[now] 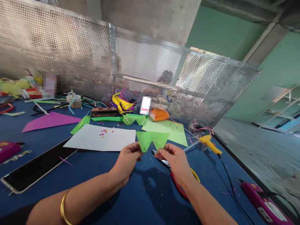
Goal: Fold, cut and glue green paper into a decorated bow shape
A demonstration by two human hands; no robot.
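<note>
Green folded paper (152, 139) between both hands' fingertips (scissors (178, 178) beneath)

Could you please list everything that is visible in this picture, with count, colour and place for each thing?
folded paper piece: one, green, held up by both hands
scissors: one, red and yellow handles, under the right hand
white sheet: one, white with small pink bits, table centre
green sheet: one, light green, behind the folded piece
purple paper: one, triangular, far left
paper glasses: one, green with dots, behind the white sheet
glue gun: one, yellow, right side
phone: one, dark screen, left
table: one, blue
mesh screen: perforated metal, behind the table
left hand: pinches the piece's left side
right hand: pinches its right side
</note>
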